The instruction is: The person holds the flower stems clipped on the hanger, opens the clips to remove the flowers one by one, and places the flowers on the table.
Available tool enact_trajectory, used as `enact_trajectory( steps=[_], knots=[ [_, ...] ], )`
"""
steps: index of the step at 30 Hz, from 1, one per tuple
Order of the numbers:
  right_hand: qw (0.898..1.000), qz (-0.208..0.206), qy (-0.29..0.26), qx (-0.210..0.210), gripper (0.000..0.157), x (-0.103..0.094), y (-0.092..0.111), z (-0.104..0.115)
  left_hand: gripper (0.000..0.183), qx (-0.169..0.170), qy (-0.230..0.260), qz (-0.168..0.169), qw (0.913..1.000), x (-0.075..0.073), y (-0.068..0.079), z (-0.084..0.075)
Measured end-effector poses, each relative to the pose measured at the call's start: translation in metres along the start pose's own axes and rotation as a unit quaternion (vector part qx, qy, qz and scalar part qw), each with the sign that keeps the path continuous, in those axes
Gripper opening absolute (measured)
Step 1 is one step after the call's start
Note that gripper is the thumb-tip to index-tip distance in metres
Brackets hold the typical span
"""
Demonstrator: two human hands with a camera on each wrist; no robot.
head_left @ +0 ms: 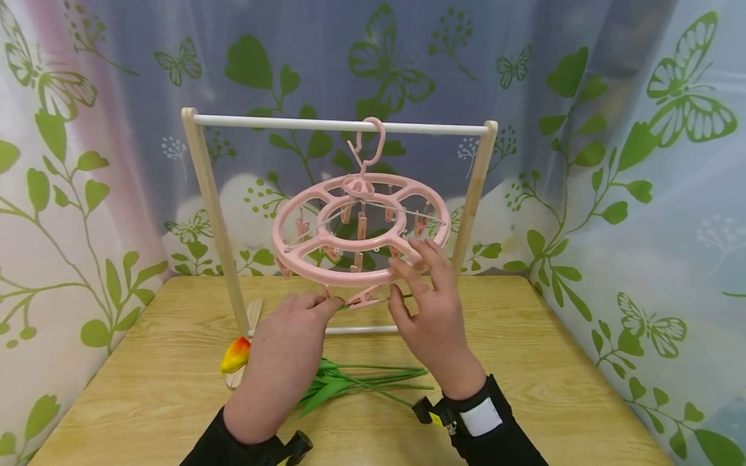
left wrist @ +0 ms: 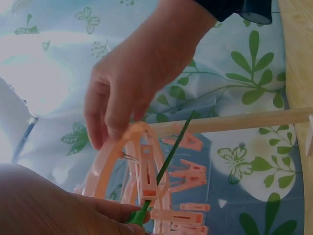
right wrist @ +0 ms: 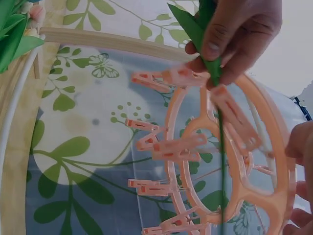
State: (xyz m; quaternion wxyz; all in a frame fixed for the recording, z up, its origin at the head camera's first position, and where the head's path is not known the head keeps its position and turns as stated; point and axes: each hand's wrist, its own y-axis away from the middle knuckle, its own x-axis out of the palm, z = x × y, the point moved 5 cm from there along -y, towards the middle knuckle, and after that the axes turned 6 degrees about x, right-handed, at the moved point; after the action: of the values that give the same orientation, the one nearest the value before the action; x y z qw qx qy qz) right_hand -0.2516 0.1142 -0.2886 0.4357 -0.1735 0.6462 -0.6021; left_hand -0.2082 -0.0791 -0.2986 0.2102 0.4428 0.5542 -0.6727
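Observation:
My left hand (head_left: 294, 343) pinches a leafy artificial flower by its green stem (left wrist: 171, 152), close to the leaves (right wrist: 208, 29). The thin stem runs to the right past a pink clothespin (head_left: 365, 298) below the front rim of a round pink clip hanger (head_left: 361, 278). I cannot tell whether that clothespin bites the stem. My right hand (head_left: 434, 304) is at the hanger's front right rim, its fingers loosely bent beside it. In the left wrist view, the right fingertips (left wrist: 113, 129) hang right at the rim.
The hanger's hook (head_left: 375, 139) sits on the white bar (head_left: 280, 122) of a wooden-legged stand. Green stems with leaves (head_left: 326, 388) lie on the table (head_left: 524, 388). An orange-yellow tulip head (head_left: 236, 355) shows left of my left wrist. Several clothespins (head_left: 362, 226) dangle inside the ring.

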Motion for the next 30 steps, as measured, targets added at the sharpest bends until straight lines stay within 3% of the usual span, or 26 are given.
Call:
enact_trajectory(
  steps=[4,7,10,13,19,25,30],
  knots=[
    [0.998,-0.053,-0.021,-0.022,0.030,-0.016,-0.005,0.007,0.034,0.000,0.000,0.001,1.0000,0.001,0.000,0.000],
    [0.996,-0.062,-0.045,-0.052,0.020,-0.026,-0.007,0.017,0.033,-0.001,-0.003,0.006,1.0000,0.001,0.000,-0.001],
    [0.997,-0.021,-0.051,-0.051,0.016,-0.030,-0.010,0.024,0.032,-0.002,-0.003,0.008,1.0000,0.001,-0.001,-0.001],
    [0.998,0.050,-0.025,-0.014,0.011,-0.029,-0.011,0.026,0.032,-0.003,-0.002,0.011,0.9999,0.002,-0.001,0.000],
    [0.983,0.166,0.058,0.050,0.024,-0.019,-0.009,0.023,0.035,-0.005,-0.012,0.027,0.9995,0.004,0.000,0.000],
    [0.971,0.214,0.082,0.066,0.053,-0.009,-0.005,0.019,0.034,0.004,-0.010,0.027,0.9996,0.006,0.000,-0.003],
    [0.971,0.225,0.064,0.059,0.058,-0.002,-0.003,0.018,0.035,0.008,-0.012,0.031,0.9994,0.007,-0.002,-0.005]
  ],
)
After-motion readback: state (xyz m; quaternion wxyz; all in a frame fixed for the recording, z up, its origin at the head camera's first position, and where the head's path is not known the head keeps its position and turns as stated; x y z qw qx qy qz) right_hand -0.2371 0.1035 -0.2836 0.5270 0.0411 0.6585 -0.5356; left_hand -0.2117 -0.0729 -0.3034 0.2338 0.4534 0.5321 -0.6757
